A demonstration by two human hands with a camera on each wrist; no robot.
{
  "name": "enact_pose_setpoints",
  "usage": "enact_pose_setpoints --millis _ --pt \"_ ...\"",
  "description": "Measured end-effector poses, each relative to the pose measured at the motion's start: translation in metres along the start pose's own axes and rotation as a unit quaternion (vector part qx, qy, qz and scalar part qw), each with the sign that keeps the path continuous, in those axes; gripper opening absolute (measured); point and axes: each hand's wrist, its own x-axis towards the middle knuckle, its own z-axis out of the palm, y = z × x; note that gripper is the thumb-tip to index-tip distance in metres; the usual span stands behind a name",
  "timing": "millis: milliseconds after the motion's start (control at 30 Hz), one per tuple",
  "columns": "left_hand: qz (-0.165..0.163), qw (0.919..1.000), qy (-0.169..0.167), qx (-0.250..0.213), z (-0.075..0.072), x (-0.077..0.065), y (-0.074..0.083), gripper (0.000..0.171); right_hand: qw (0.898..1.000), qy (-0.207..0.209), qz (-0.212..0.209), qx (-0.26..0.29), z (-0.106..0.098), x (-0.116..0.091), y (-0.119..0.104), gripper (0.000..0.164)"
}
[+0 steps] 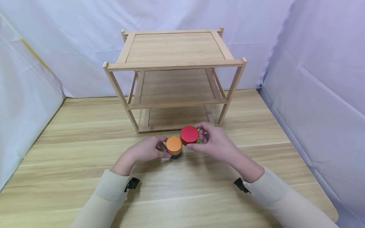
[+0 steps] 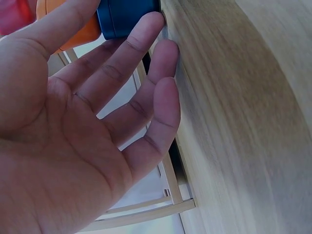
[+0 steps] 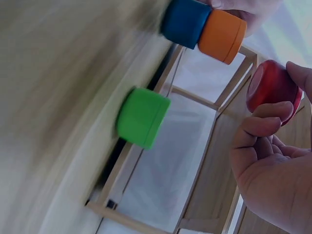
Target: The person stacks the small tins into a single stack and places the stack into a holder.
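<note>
An orange round tin (image 1: 174, 144) sits on top of a dark blue round tin (image 1: 176, 155) on the table. My left hand (image 1: 146, 148) pinches the orange tin from the left, thumb in front and index finger behind; its other fingers are loosely bent beside the blue tin (image 2: 127, 18). Above the table, my right hand (image 1: 216, 142) grips a red round tin (image 1: 189, 134) between thumb and fingers, just right of the stack. A green round tin (image 3: 143, 117) stands on the table under the right hand, mostly hidden in the head view.
A three-tier wooden shelf rack (image 1: 176, 65) stands right behind the tins, its lowest tier near the table surface. White cloth (image 1: 322, 63) hangs behind and at both sides of the wooden table (image 1: 85, 126).
</note>
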Motion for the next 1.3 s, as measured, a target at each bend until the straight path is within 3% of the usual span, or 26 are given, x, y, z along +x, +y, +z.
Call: enact_pose_setpoints --millis 167,533,1000,1167,1300 --pt "0.007 1.0000 0.003 -0.003 0.000 0.000 -0.001 0.045 1.000 -0.010 -0.024 0.015 0.010 0.010 -0.010 0.056" --pt "0.004 1.0000 0.003 -0.004 0.002 0.001 0.005 0.043 0.999 -0.041 0.015 0.012 0.027 0.015 -0.014 0.062" --pt "0.013 0.9998 0.013 -0.013 0.003 0.000 0.004 0.038 0.999 -0.053 0.007 0.005 0.034 0.017 -0.007 0.063" --pt "0.016 0.9998 0.013 -0.005 0.003 0.000 0.005 0.034 0.998 -0.063 -0.002 -0.027 0.037 0.019 -0.009 0.070" --pt "0.017 0.9998 0.012 0.000 0.003 0.000 0.006 0.032 0.997 -0.061 -0.021 -0.051 0.040 0.021 -0.007 0.066"
